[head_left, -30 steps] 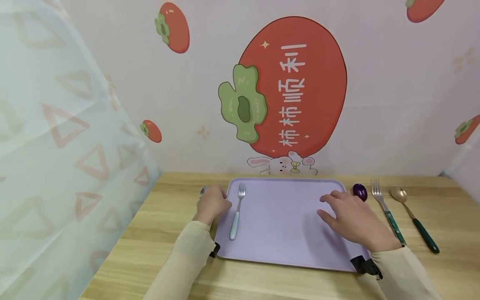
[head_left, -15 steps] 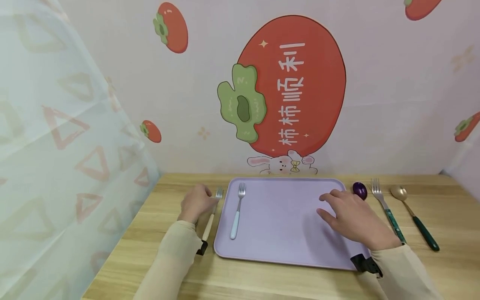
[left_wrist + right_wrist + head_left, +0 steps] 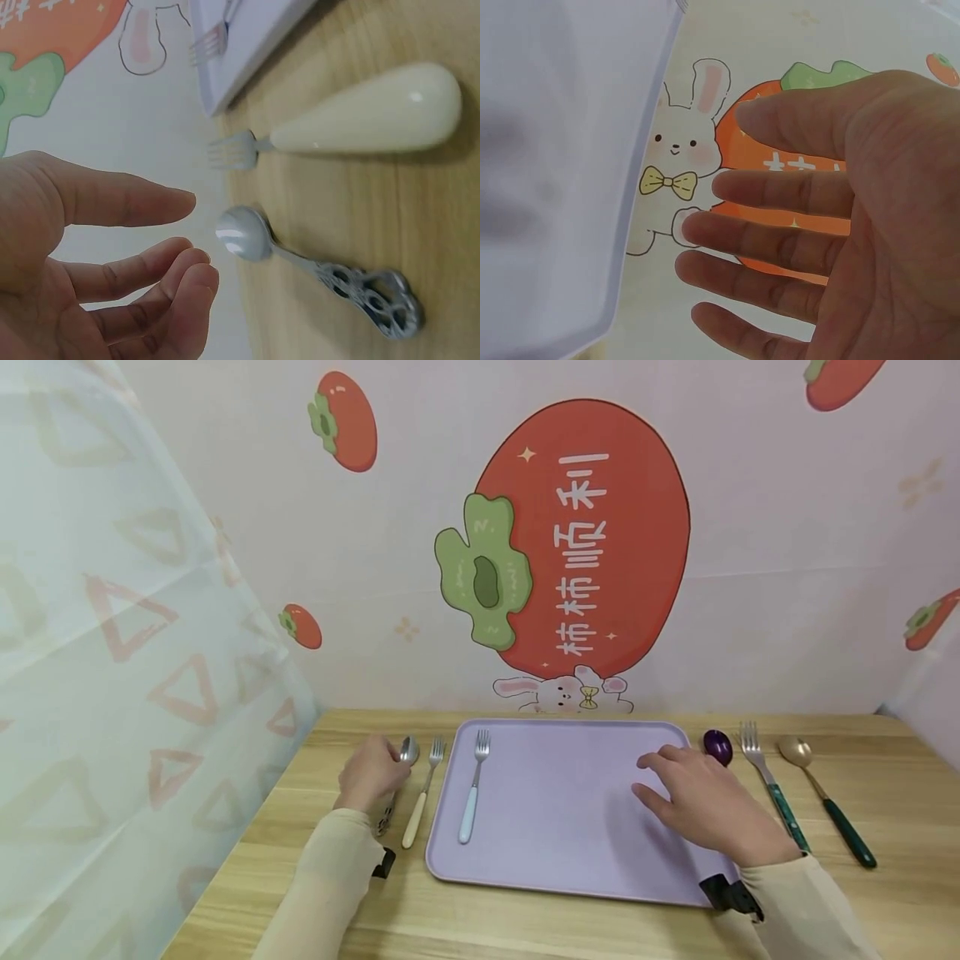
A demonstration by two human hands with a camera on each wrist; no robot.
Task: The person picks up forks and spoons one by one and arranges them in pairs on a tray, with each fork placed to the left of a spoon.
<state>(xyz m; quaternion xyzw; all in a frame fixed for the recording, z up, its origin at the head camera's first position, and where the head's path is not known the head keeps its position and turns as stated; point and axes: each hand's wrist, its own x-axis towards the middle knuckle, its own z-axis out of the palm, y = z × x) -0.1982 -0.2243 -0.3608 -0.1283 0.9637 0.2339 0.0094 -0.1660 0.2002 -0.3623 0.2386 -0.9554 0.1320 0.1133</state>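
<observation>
Over the table's left part, my left hand [image 3: 369,772] is beside a silver spoon [image 3: 409,749] with an openwork handle. The left wrist view shows its thumb and fingers apart, nothing between them, and the spoon's bowl [image 3: 244,232] just beyond the fingertips. A fork with a cream handle [image 3: 367,112] lies between that spoon and the lilac tray [image 3: 562,810]. On the tray's left side rests a fork with a pale blue handle [image 3: 469,814]. My right hand [image 3: 708,797] is held above the tray's right part, fingers spread and empty, as its palm [image 3: 900,225] shows.
Right of the tray lie a purple spoon [image 3: 717,747], partly behind my right hand, a fork with a green handle [image 3: 783,810] and a gold spoon with a dark green handle [image 3: 847,831]. A printed cloth wall [image 3: 375,543] stands behind the wooden table [image 3: 465,927].
My left hand has moved left from the tray's edge, past the cream-handled fork, to beside the silver spoon; both pieces now show. The right hand has stayed in place.
</observation>
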